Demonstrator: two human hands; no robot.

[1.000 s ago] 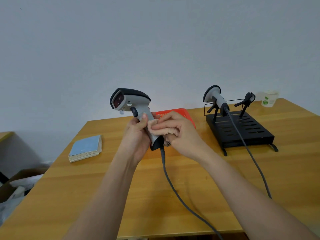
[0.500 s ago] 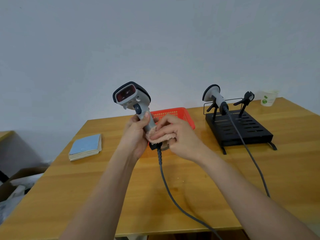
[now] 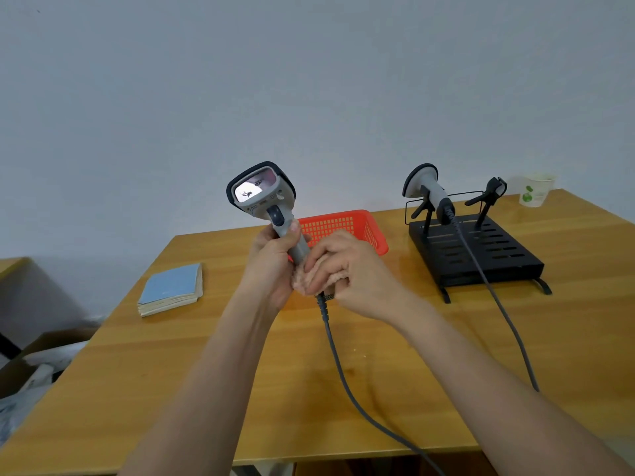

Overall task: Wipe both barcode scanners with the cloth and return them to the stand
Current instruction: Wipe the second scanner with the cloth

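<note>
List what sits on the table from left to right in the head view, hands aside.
Book → held scanner → red basket → second scanner on the stand → paper cup.

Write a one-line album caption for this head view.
Left hand grips a barcode scanner upright while right hand rubs its handle with a cloth.

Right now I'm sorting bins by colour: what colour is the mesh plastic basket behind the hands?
Orange-red; the head view shows the mesh plastic basket best.
</note>
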